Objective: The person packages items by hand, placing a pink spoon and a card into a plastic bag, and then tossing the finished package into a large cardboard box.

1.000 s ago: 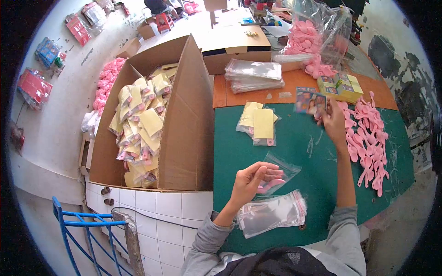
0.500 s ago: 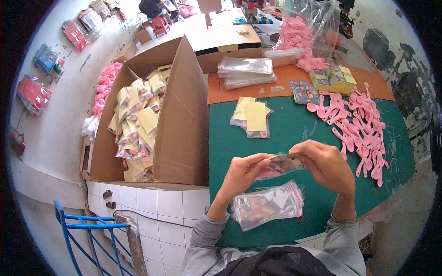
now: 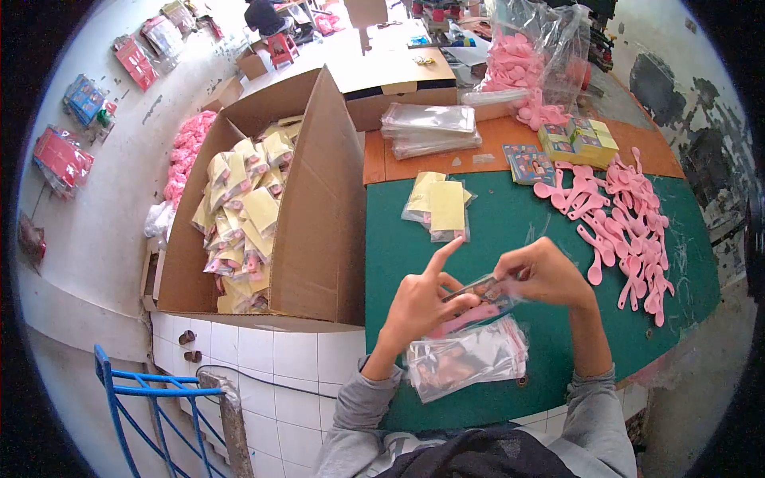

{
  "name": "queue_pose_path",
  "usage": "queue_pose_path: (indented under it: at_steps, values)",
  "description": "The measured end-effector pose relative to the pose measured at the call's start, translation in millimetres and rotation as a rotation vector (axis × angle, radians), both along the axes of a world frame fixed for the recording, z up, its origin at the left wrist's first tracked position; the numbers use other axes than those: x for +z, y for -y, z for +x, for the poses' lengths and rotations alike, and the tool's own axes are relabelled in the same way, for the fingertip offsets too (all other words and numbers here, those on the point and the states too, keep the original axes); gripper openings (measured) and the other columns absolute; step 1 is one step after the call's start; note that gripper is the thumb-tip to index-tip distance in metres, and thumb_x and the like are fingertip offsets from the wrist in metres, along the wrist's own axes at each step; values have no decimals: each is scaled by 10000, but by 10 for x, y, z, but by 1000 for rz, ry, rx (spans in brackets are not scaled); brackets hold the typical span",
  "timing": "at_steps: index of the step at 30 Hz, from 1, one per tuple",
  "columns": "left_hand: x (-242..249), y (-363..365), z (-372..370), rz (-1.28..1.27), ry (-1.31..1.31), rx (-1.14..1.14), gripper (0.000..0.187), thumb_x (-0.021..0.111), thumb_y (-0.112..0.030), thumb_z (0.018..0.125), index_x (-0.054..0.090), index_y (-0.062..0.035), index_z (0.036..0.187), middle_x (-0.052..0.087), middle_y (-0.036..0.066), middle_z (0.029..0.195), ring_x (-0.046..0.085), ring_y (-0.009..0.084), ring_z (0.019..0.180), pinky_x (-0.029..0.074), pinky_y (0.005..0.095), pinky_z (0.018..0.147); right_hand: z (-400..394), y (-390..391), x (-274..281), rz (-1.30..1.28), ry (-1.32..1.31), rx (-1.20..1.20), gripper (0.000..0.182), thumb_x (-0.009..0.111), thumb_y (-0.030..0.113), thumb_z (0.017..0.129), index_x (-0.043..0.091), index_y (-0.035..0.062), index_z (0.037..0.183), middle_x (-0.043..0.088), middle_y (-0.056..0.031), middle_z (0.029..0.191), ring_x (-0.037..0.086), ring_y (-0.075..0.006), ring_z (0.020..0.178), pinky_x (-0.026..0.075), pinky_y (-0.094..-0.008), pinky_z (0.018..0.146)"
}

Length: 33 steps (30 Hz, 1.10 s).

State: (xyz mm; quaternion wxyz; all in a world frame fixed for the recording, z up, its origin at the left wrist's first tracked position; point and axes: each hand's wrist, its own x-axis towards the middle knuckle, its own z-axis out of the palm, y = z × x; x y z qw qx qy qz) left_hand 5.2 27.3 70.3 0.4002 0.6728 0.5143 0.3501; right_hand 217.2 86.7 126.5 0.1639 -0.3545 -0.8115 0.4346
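Between my hands is a small clear plastic bag (image 3: 468, 319) with a pink spoon and a printed card (image 3: 483, 290) in it. My left hand (image 3: 416, 309) grips its left side between thumb and fingers, the index finger sticking out. At the opposite end, my right hand (image 3: 548, 275) pinches the bag's edge, its fingertips partly hidden. Just below lies a stack of clear bags (image 3: 466, 365) on the green mat. Filled packets with yellow backs (image 3: 446, 207) rest beyond my left hand. Loose pink spoons (image 3: 628, 231) are heaped to the right.
Left of the table stands a tall cardboard box (image 3: 315, 215) holding many filled packets (image 3: 239, 207). Card stacks (image 3: 586, 145), loose cards (image 3: 529, 166) and more clear bags (image 3: 430, 119) lie along the orange strip. A large bag of pink spoons (image 3: 514, 64) stands behind.
The bag has tilted and dropped slightly, showing more of the pink spoon. My left index finger has stretched out, and my right hand has shifted its pinch on the bag's end.
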Motion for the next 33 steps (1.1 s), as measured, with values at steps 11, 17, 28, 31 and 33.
queue_pose_path:
  at_steps: [11, 17, 28, 31, 33]
  values:
    - [-255, 67, -75, -63, 599, 212, 655, 694, -52, 794, 345, -52, 1348, 610, 12, 780, 540, 29, 687, 429, 156, 592, 107, -226, -184, -88, -57, -4, 185, 752, 47, 695, 568, 26, 689, 563, 30, 635, 504, -29, 628, 433, -217, 559]
    - [-320, 122, 10, -1, 669, 119, 547, 667, -50, 819, 404, -18, 1298, 632, 38, 847, 577, 60, 773, 466, 180, 662, 80, -222, -260, -201, -248, -137, 220, 742, 95, 719, 535, 44, 664, 493, 43, 611, 419, -33, 614, 370, -216, 532]
    - [-659, 62, 102, -37, 419, 302, 544, 557, -170, 910, 269, -41, 1354, 623, 153, 1012, 634, 199, 905, 528, 279, 724, 8, -131, -284, 426, 76, -322, 151, 706, 112, 713, 579, 45, 760, 584, -73, 690, 577, -160, 615, 454, -303, 549]
    - [-651, 126, 158, -288, 645, 139, 577, 429, -281, 970, 122, -71, 1411, 615, 160, 993, 623, 209, 911, 529, 295, 709, -220, 21, -407, 691, 327, -389, 168, 688, 189, 725, 582, 75, 787, 574, -94, 777, 620, -275, 719, 516, -386, 592]
    - [-721, 167, 181, -358, 635, 132, 589, 391, -311, 979, 81, -79, 1423, 620, 159, 975, 629, 208, 882, 533, 302, 705, -299, 198, -428, 577, 374, -136, 274, 687, 245, 736, 578, 57, 902, 578, -116, 852, 618, -284, 745, 528, -387, 604]
